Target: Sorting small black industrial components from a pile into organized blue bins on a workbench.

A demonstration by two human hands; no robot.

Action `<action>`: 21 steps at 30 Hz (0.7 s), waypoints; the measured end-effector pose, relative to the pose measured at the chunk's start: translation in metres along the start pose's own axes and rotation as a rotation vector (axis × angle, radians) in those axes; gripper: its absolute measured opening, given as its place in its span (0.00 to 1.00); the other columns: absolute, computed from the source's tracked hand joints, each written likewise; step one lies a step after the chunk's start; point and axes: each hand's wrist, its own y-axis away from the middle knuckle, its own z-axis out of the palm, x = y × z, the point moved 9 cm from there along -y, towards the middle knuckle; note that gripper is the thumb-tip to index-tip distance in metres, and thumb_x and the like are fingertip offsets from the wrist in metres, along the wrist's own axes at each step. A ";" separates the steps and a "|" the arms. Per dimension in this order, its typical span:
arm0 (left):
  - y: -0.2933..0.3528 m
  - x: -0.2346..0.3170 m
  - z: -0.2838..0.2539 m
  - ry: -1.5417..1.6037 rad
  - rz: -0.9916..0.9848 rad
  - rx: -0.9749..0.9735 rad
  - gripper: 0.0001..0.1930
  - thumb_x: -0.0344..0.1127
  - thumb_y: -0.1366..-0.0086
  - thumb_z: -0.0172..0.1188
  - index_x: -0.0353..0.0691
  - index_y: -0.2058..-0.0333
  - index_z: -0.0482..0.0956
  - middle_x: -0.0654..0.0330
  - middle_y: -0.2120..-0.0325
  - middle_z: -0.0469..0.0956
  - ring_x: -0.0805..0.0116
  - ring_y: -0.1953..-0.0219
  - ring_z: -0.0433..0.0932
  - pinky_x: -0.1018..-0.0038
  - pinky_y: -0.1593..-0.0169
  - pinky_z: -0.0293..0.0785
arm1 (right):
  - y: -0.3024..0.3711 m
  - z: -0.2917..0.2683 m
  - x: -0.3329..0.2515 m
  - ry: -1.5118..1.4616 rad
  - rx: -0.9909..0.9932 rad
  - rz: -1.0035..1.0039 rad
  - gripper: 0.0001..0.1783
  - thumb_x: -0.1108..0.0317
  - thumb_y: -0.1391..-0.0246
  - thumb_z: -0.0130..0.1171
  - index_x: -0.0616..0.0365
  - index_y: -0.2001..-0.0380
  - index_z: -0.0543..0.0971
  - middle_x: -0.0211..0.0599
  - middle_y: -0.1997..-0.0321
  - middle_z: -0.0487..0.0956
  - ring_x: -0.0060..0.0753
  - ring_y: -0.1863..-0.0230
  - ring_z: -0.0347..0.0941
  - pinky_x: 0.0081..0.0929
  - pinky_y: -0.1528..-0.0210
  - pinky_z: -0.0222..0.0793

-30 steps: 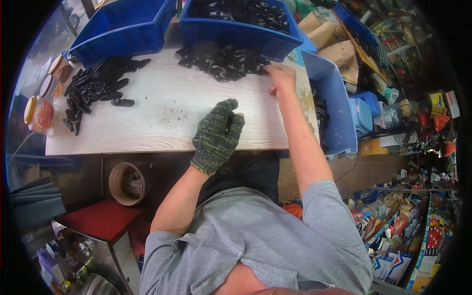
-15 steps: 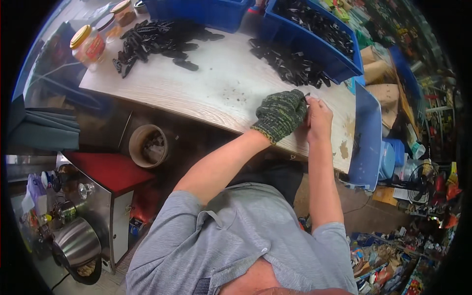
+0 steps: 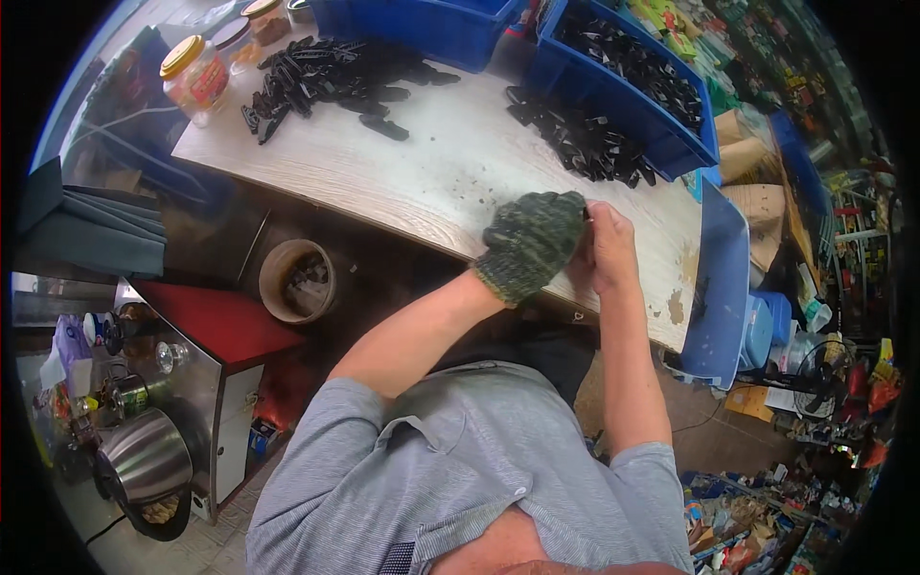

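My left hand (image 3: pixel 534 244), in a dark green knitted glove, is closed with its back toward me, so what its fingers hold is hidden. Bare and closed, my right hand (image 3: pixel 611 247) meets it fingertip to fingertip over the near edge of the pale wood-grain table (image 3: pixel 402 182). A sliver of a small black piece (image 3: pixel 586 215) shows at the right thumb and finger, mostly covered. Beyond my hands lies a pile of small black parts with shiny bits (image 3: pixel 580 139). Farther left is a heap of longer, flat black pieces (image 3: pixel 326 77).
A blue bin (image 3: pixel 613 96) full of black parts stands behind the right pile, another blue bin (image 3: pixel 412 34) at the back. Jars (image 3: pixel 196 77) stand far left. A blue tub (image 3: pixel 721 287) adjoins the table's right end. A bucket (image 3: pixel 297 281) sits below, near a red-topped cabinet (image 3: pixel 211 316).
Both hands have come slightly nearer to me and stay together, the gloved one turning a little. The whole view has shifted slightly, moving the table and bins rightward and down in the picture.
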 end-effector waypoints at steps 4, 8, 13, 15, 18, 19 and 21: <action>0.002 -0.054 -0.080 -0.202 -0.016 0.247 0.16 0.38 0.38 0.55 0.40 0.52 0.78 0.53 0.57 0.79 0.53 0.53 0.75 0.60 0.46 0.70 | 0.004 0.010 0.005 -0.085 -0.038 0.004 0.16 0.55 0.37 0.50 0.55 0.74 0.72 0.25 0.89 0.61 0.20 0.90 0.55 0.28 0.88 0.65; 0.005 -0.154 -0.131 -0.666 -0.119 0.227 0.17 0.38 0.38 0.55 0.43 0.51 0.78 0.54 0.55 0.79 0.52 0.50 0.75 0.58 0.46 0.70 | 0.005 0.012 0.005 -0.188 -0.010 -0.012 0.15 0.57 0.37 0.47 0.55 0.74 0.68 0.26 0.89 0.56 0.23 0.89 0.54 0.32 0.88 0.68; -0.002 -0.187 -0.115 -0.591 -0.376 -0.159 0.14 0.39 0.39 0.56 0.48 0.55 0.80 0.54 0.57 0.80 0.52 0.53 0.76 0.57 0.48 0.72 | 0.006 0.010 0.003 -0.197 0.007 -0.048 0.15 0.58 0.37 0.47 0.54 0.74 0.68 0.26 0.88 0.55 0.23 0.89 0.54 0.35 0.87 0.68; -0.002 -0.185 -0.104 -0.571 -0.385 -0.239 0.14 0.40 0.39 0.56 0.48 0.55 0.81 0.54 0.57 0.80 0.51 0.54 0.77 0.57 0.49 0.73 | 0.006 0.009 0.002 -0.197 0.016 -0.059 0.15 0.58 0.37 0.47 0.54 0.74 0.68 0.26 0.88 0.55 0.23 0.89 0.54 0.35 0.87 0.69; -0.002 -0.136 -0.111 -0.503 -0.001 0.099 0.05 0.36 0.39 0.56 0.42 0.68 0.76 0.53 0.71 0.77 0.52 0.65 0.78 0.54 0.60 0.74 | 0.008 0.008 0.002 -0.224 0.050 -0.071 0.14 0.58 0.37 0.46 0.54 0.74 0.68 0.26 0.88 0.55 0.23 0.89 0.54 0.35 0.87 0.69; 0.000 -0.128 -0.107 -0.489 0.006 0.097 0.05 0.36 0.39 0.56 0.42 0.68 0.76 0.53 0.71 0.77 0.52 0.65 0.78 0.54 0.60 0.74 | 0.008 0.006 0.002 -0.220 0.064 -0.071 0.14 0.58 0.37 0.46 0.54 0.74 0.68 0.26 0.88 0.55 0.23 0.89 0.54 0.35 0.87 0.69; 0.006 -0.115 -0.092 -0.168 -0.101 0.035 0.07 0.37 0.38 0.56 0.42 0.65 0.77 0.52 0.69 0.78 0.50 0.64 0.78 0.55 0.60 0.75 | 0.009 0.005 0.003 -0.274 0.060 -0.098 0.15 0.57 0.36 0.47 0.55 0.72 0.69 0.26 0.87 0.58 0.20 0.88 0.56 0.32 0.85 0.71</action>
